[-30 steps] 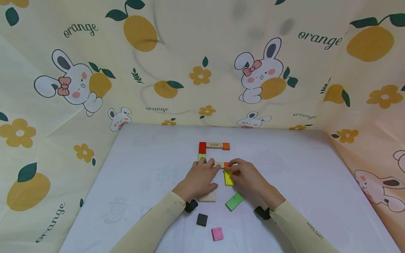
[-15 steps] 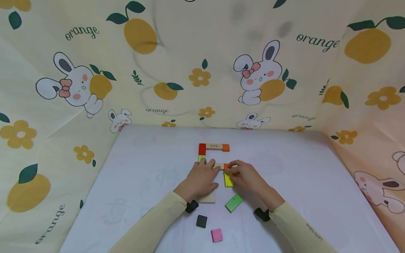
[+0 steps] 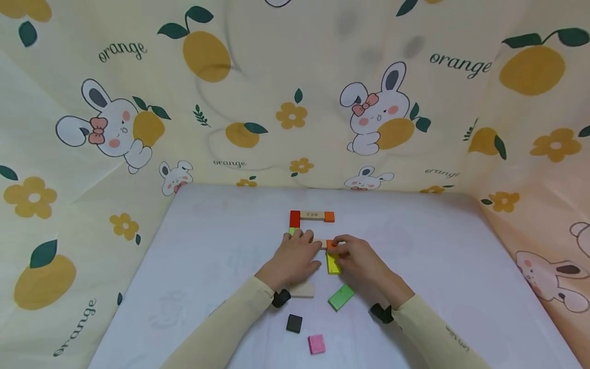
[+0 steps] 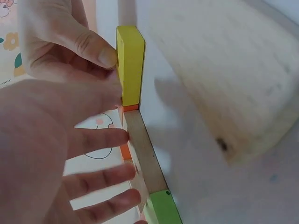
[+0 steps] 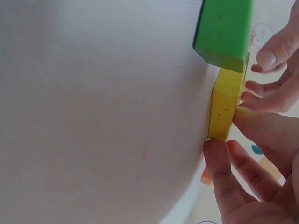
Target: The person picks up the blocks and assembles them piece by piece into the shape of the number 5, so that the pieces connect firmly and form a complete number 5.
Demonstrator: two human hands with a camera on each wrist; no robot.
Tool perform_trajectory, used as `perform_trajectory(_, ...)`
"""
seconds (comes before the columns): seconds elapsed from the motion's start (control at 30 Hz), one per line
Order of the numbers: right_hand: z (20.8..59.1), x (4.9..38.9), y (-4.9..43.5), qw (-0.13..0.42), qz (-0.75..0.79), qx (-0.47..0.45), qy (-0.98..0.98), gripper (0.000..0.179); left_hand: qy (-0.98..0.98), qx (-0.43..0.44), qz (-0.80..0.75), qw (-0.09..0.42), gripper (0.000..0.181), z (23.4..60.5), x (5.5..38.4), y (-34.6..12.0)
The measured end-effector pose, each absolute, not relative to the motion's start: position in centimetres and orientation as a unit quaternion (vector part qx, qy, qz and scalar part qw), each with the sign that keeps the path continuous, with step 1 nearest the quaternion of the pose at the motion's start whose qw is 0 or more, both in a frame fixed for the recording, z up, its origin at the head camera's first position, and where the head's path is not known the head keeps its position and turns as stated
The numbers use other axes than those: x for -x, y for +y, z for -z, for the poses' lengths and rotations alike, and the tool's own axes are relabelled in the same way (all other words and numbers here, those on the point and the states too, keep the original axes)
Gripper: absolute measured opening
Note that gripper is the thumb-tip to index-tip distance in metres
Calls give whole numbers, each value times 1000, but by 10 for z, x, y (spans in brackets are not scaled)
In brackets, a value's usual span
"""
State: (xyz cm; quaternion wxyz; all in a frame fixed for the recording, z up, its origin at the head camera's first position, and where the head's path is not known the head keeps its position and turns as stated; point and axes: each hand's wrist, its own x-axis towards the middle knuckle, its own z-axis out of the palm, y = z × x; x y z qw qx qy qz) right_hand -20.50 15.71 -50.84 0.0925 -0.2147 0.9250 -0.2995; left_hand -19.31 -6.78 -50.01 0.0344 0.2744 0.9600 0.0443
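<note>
In the head view, my left hand [image 3: 295, 261] lies over a row of blocks with fingers spread. Its fingertips touch the plain wooden block [image 4: 145, 149] in the left wrist view, and partly cover the light green block [image 4: 163, 207]. My right hand [image 3: 364, 259] pinches the yellow block [image 3: 333, 264], thumb on its face and a finger by its far end. That block stands end to end with a small orange block [image 3: 330, 244], which meets the wooden block's right end. Above them, a red block [image 3: 295, 219], a lettered wooden block [image 3: 312, 216] and an orange block [image 3: 329, 217] form a corner.
Nearer the person lie a pale wooden block [image 3: 302, 290], partly behind the left wrist, a green block [image 3: 341, 297], a black square block [image 3: 294, 323] and a pink block [image 3: 316, 344]. A patterned cloth [image 3: 258, 102] rises behind the white table [image 3: 405, 225].
The whole scene sits slightly lower in the head view. Both hands keep nearly the same place on the blocks, and the blocks look unmoved.
</note>
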Motion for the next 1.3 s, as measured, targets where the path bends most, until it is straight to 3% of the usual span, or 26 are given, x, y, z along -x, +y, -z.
perform_trajectory(0.23, 508, 206, 155, 100, 306, 206, 924, 31, 958, -279, -67, 13, 63, 493, 187, -66)
perform_trajectory(0.47, 506, 204, 158, 91, 294, 221, 926, 26, 938, -319, -136, 21, 54, 491, 165, -59)
perform_trajectory(0.63, 506, 204, 158, 91, 303, 225, 922, 29, 926, -349, -129, 64, 44, 495, 147, -48)
perform_trajectory(0.9, 508, 203, 157, 89, 302, 219, 924, 28, 927, -360, -52, 89, 58, 504, 133, -33)
perform_trajectory(1.3, 506, 201, 157, 95, 301, 209, 925, 29, 932, -349, -44, 87, 54, 509, 132, -25)
